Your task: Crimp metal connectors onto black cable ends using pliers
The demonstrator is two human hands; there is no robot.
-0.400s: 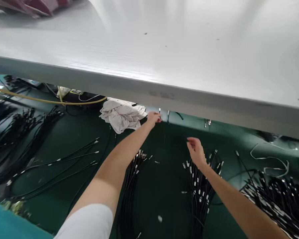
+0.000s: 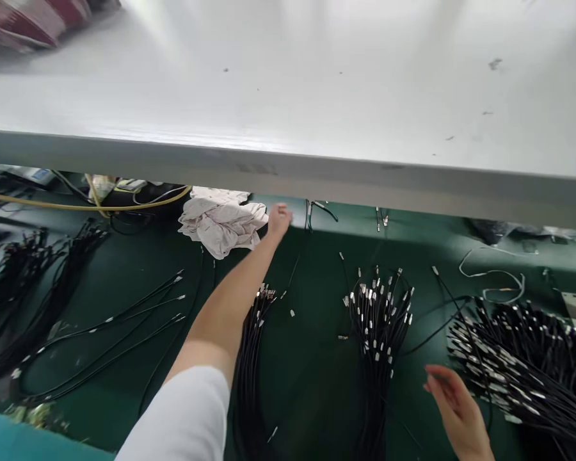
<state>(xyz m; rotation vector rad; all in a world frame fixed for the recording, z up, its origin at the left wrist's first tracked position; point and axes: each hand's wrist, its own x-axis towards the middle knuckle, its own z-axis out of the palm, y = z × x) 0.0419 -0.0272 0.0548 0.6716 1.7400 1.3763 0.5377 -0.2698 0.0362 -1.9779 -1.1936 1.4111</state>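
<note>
My left hand [image 2: 279, 221] is stretched far out, just right of a crumpled white cloth [image 2: 223, 224]. Its fingers are curled together, and what they hold, if anything, cannot be made out. A pair of pliers [image 2: 309, 216] with dark handles lies just right of that hand, partly under the shelf edge. Low on the right, my right hand [image 2: 456, 410] hovers with bent fingers apart and nothing visible in them. It is between a bundle of black cables with silver connectors [image 2: 379, 314] and a larger cable pile [image 2: 523, 378]. Under my left forearm runs another cable bundle [image 2: 252, 358].
A white shelf [image 2: 288, 96] spans the upper view above the green work surface [image 2: 317, 371]. More black cables [image 2: 43, 288] lie at the left, near a yellow hose [image 2: 52, 205]. A pale cord [image 2: 499, 275] curls at the right. Small loose connectors [image 2: 292, 313] are scattered mid-surface.
My right hand has drawn back towards me and to the right, from above the cable bundle. My left hand stays stretched out near the cloth; the view has shifted slightly.
</note>
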